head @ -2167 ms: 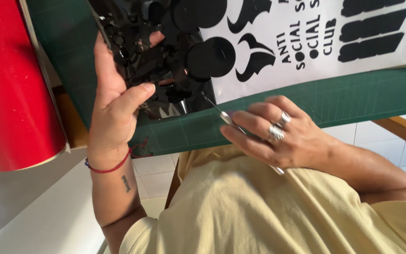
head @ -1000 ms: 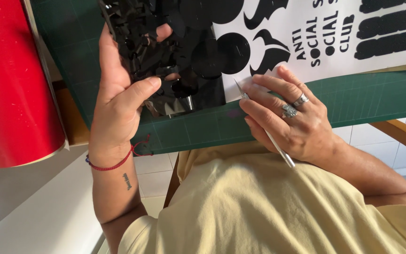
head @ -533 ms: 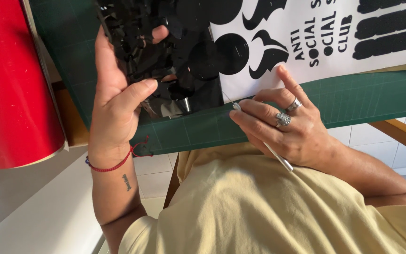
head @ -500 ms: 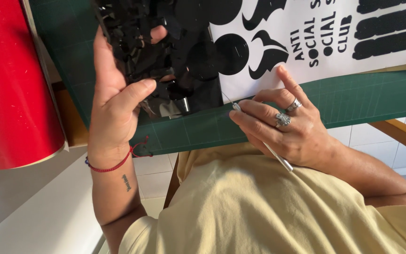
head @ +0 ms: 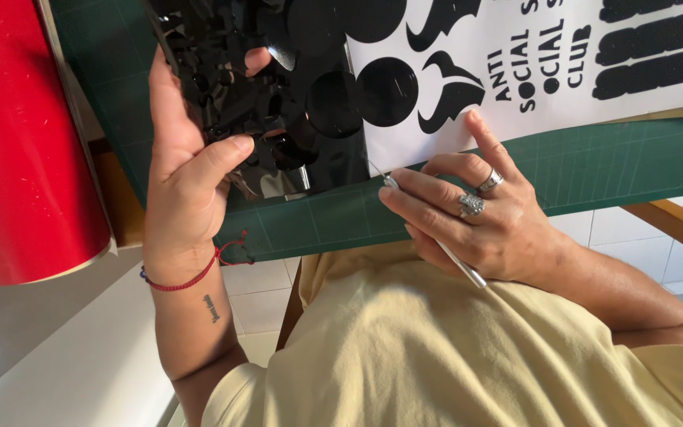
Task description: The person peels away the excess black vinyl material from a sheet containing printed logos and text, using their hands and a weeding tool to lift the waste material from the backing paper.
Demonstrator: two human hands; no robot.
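Observation:
My left hand point(head: 187, 170) grips a crumpled mass of peeled black vinyl point(head: 262, 95) and holds it up over the green cutting mat point(head: 618, 162). My right hand point(head: 476, 213), with rings on two fingers, pinches a thin metal weeding tool point(head: 452, 257) like a pen. Its tip touches the lower left corner of the white backing sheet point(head: 547, 103), which carries black cut shapes and lettering. A strip of black vinyl still runs from the bunch to the sheet's left edge.
A large red vinyl roll point(head: 21, 150) stands at the left, beside the mat. A wooden table edge point(head: 673, 225) shows under the mat at the right. White floor tiles point(head: 254, 304) and my yellow shirt point(head: 436, 356) fill the bottom.
My right hand with the tool slid left and up from the mat's front edge to the sheet's lower left corner. The black vinyl bunch in my left hand has grown slightly.

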